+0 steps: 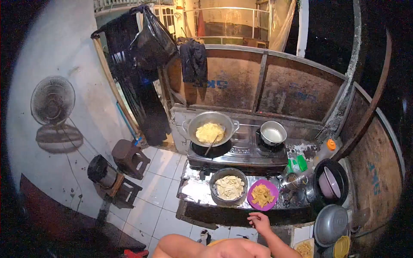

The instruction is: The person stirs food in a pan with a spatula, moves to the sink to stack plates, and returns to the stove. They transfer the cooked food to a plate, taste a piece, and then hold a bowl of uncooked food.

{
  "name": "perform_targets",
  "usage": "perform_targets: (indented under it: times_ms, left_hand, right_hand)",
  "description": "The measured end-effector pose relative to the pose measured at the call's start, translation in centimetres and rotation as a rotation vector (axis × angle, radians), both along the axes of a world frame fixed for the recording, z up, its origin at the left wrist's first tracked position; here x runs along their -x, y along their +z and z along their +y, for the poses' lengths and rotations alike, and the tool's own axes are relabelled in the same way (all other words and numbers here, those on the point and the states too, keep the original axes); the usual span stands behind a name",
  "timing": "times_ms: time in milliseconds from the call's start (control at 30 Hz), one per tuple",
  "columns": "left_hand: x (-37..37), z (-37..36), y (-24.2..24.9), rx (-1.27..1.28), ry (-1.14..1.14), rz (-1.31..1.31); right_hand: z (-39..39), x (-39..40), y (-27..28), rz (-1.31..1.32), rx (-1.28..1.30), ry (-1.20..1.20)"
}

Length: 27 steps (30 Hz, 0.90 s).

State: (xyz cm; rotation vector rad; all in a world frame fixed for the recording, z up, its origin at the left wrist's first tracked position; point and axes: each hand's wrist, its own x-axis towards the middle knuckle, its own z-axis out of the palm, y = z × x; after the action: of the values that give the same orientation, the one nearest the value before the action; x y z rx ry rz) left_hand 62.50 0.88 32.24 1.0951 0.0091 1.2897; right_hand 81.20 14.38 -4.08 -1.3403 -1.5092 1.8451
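Note:
My right hand [259, 222] is in front of the low counter, just below a pink plate [273, 204] of yellow fried pieces [263, 195]. Its fingers are loosely bent and apart, with nothing visible in them. I do not see my left hand. Left of the plate stands a dark metal pot [212, 195] full of pale sliced pieces [229, 188]. Behind them, a large wok [189, 129] sits on the stove [241, 157], with a yellow batch frying in bubbling oil [210, 133]. A long-handled utensil [212, 146] leans in the wok.
A small saucepan [273, 133] is on the right burner. Bottles [325, 150], a glass jar [292, 181] and basins [331, 225] crowd the right side. Brown stools [130, 157] stand at left near a wall fan [53, 101]. My bare knees [178, 247] show at the bottom.

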Motion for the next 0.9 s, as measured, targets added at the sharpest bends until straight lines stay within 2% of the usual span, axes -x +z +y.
perform_targets:
  times_ms: [67, 100, 133, 200, 267, 333, 367, 433, 467, 533, 567, 633, 667, 733, 767, 800, 900]
  left_hand:
    - [2.9, -0.1, 0.3, -0.123, 0.024, 0.015]
    - [3.5, 0.4, -1.7, -0.352, 0.167, -0.037]
    - [5.3, 0.2, -1.3, -0.342, 0.159, -0.049]
    - [10.3, -0.2, 0.4, -0.3, 0.266, 0.219]
    - [14.0, -1.0, -3.2, -0.19, 0.406, 0.329]
    - [15.6, -1.6, -8.3, 0.074, 0.602, 0.219]
    - [16.1, -1.9, -10.8, 0.076, 0.591, 0.221]
    - [16.8, -2.4, -16.2, 0.628, 0.637, 0.011]
    - [17.2, -3.0, -19.5, 0.826, 0.618, -0.019]
    - [17.1, -4.2, -23.1, 0.973, 0.601, -0.109]
    - [17.0, -4.8, -23.6, 0.973, 0.6, -0.106]
    - [16.8, -5.4, -24.0, 1.045, 0.591, -0.309]
    - [17.0, -5.3, -23.9, 1.043, 0.601, -0.312]
    - [17.7, -5.1, -23.4, 1.067, 0.741, -0.35]
    - [18.0, -4.7, -22.9, 1.055, 0.861, -0.305]
    - [18.4, -4.4, -22.3, 1.054, 0.874, -0.299]
    - [19.9, -3.1, -21.2, 0.943, 0.976, -0.35]
  right_hand:
    - [0.0, 2.7, -0.7, 0.024, -0.034, -0.032]
    - [-0.1, 3.7, -0.9, 0.008, -0.047, -0.032]
    - [-0.6, 4.6, -0.8, -0.01, -0.05, -0.033]
    - [-1.2, 6.6, 0.0, -0.015, -0.044, -0.048]
    - [-1.6, 8.3, 0.0, -0.002, -0.036, -0.054]
    - [-2.0, 9.3, -0.9, 0.033, -0.043, -0.077]
    - [-2.3, 10.0, -0.2, 0.01, -0.008, -0.071]
    - [-1.9, 10.9, -0.1, 0.0, 0.04, -0.052]
    - [-1.4, 11.6, -0.1, 0.004, 0.04, -0.059]
    - [-0.2, 13.0, 0.2, 0.009, 0.153, -0.047]
    - [0.7, 14.0, -0.1, 0.016, 0.129, -0.038]
    - [3.5, 16.4, -0.3, 0.064, 0.138, -0.033]
    - [5.0, 17.9, 0.2, 0.108, 0.151, -0.023]
    - [8.2, 21.7, 1.6, 0.067, 0.033, 0.063]
    - [10.5, 23.8, 1.1, 0.112, 0.046, 0.132]
    - [12.3, 25.7, 0.8, 0.156, 0.064, 0.199]
    - [16.1, 32.0, 4.0, 0.302, 0.485, 0.04]
